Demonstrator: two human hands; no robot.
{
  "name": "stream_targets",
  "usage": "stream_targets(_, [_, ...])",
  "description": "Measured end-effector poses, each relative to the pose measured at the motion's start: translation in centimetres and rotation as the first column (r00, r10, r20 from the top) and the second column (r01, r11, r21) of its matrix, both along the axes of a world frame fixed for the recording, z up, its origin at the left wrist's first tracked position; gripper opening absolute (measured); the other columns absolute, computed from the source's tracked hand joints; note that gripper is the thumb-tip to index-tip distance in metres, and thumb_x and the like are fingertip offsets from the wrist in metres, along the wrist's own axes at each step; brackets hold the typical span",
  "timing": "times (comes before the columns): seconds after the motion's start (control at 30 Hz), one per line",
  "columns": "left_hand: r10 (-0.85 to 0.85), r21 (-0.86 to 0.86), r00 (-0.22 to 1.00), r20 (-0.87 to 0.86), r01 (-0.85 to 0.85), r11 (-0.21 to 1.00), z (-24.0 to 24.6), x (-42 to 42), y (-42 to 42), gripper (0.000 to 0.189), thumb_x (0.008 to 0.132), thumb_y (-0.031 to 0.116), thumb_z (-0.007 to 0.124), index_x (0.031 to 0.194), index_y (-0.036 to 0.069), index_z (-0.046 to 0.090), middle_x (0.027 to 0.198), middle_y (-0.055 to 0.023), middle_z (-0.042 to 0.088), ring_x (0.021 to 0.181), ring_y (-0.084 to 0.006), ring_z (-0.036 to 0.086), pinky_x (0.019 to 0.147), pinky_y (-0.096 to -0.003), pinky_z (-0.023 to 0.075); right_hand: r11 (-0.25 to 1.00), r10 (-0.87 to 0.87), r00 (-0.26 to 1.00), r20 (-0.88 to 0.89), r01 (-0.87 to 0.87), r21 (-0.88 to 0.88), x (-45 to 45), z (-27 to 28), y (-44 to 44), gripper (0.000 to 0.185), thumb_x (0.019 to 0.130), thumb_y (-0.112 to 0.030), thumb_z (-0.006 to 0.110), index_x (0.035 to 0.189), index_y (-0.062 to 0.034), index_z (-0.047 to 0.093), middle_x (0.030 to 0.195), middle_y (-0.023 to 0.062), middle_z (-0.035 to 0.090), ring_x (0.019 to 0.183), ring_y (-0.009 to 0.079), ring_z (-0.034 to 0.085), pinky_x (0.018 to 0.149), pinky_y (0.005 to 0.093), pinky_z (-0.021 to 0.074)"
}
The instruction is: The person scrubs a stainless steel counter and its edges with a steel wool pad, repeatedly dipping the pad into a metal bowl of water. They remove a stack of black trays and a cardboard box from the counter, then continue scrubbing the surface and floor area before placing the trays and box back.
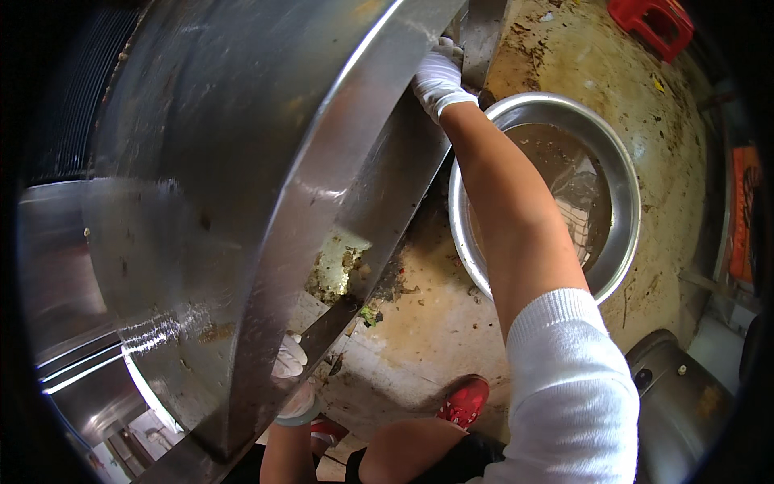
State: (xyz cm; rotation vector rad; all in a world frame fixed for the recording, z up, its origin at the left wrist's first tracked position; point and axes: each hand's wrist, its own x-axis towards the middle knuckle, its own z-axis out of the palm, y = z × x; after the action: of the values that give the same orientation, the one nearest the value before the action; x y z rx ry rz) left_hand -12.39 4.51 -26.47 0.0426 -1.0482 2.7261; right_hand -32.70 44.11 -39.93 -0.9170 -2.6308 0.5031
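Both my hands wear whitish gloves and are at a large stainless-steel counter (199, 199) with a turned-down edge. My right hand (440, 75) reaches to the far part of its lower metal rail (408, 175), beside an upright steel leg (484, 42); the fingers are partly hidden, so its grip is unclear. Low in the picture, my left hand (293, 363) is wrapped around the near part of the same rail, fingers showing behind it. Under my right forearm, a round metal basin (626, 199) holds murky brown water (544, 151) with bits floating in it.
The dirty floor (447, 339) carries food scraps and a green leaf piece (370, 316). A red plastic stool (656, 24) stands at the top right, a dark rounded container (683, 387) at the lower right. My red shoe (465, 399) is near the counter.
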Motion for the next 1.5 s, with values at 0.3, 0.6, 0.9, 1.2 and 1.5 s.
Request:
stream_targets(0.3, [-0.764, 0.870, 0.635, 0.118, 0.305, 0.388, -1.4, 2.2, -8.5, 0.011, 0.103, 0.018, 0.057, 0.097, 0.008, 0.057, 0.105, -0.0096, 0.057, 0.102, -0.0255, 0.060, 0.091, -0.0347, 0.0527, 0.924, 0.336, 0.929, -0.154, -0.293, 0.245, 0.7, 7.8, 3.3, 0.030, 0.098, -0.019, 0.053, 0.123, -0.0135, 0.069, 0.134, 0.0092, 0.060, 0.131, 0.0282, 0.050, 0.106, 0.0470, 0.0422])
stream_targets(0.6, [-0.891, 0.887, 0.454, 0.012, 0.407, 0.220, -2.1, 1.1, -8.6, 0.012, 0.101, 0.019, 0.058, 0.103, 0.007, 0.058, 0.099, -0.0094, 0.060, 0.104, -0.0256, 0.061, 0.094, -0.0384, 0.0511, 0.916, 0.235, 0.932, 0.276, -0.308, 0.258, -1.6, 0.9, 1.2, 0.041, 0.099, -0.021, 0.052, 0.137, -0.0154, 0.063, 0.145, 0.0072, 0.057, 0.134, 0.0233, 0.048, 0.111, 0.0423, 0.0365])
stream_targets(0.9, [-0.861, 0.846, 0.496, 0.112, 0.407, 0.345, -2.7, 1.3, -10.0, 0.008, 0.096, 0.016, 0.059, 0.094, 0.010, 0.054, 0.085, -0.0063, 0.056, 0.083, -0.0202, 0.055, 0.079, -0.0361, 0.0460, 0.819, 0.443, 0.895, -0.043, -0.385, 0.425, 2.1, 10.7, 5.2, 0.036, 0.099, -0.016, 0.050, 0.131, -0.0139, 0.067, 0.137, 0.0077, 0.063, 0.123, 0.0243, 0.058, 0.103, 0.0369, 0.0453])
stream_targets(1.2, [-0.578, 0.915, 0.772, 0.267, -0.014, 0.404, -2.7, 1.2, -10.2, 0.013, 0.088, 0.003, 0.058, 0.099, 0.010, 0.055, 0.078, -0.0033, 0.049, 0.076, -0.0190, 0.053, 0.081, -0.0344, 0.0464, 0.674, 0.256, 0.843, 0.473, -0.507, 0.538, 1.8, -2.4, 1.8, 0.025, 0.085, -0.014, 0.070, 0.108, -0.0118, 0.079, 0.108, 0.0118, 0.076, 0.103, 0.0286, 0.072, 0.090, 0.0395, 0.0553])
stream_targets(1.5, [-0.785, 0.947, 0.619, -0.032, 0.271, 0.174, -3.2, 1.6, -9.4, 0.016, 0.093, 0.009, 0.056, 0.107, 0.006, 0.048, 0.089, -0.0058, 0.061, 0.092, -0.0211, 0.062, 0.105, -0.0361, 0.0428, 0.749, 0.231, 0.645, 0.729, -0.596, 0.290, -0.2, -0.6, 2.7, 0.027, 0.087, -0.019, 0.070, 0.114, -0.0150, 0.076, 0.113, 0.0062, 0.075, 0.102, 0.0250, 0.073, 0.076, 0.0394, 0.0581])
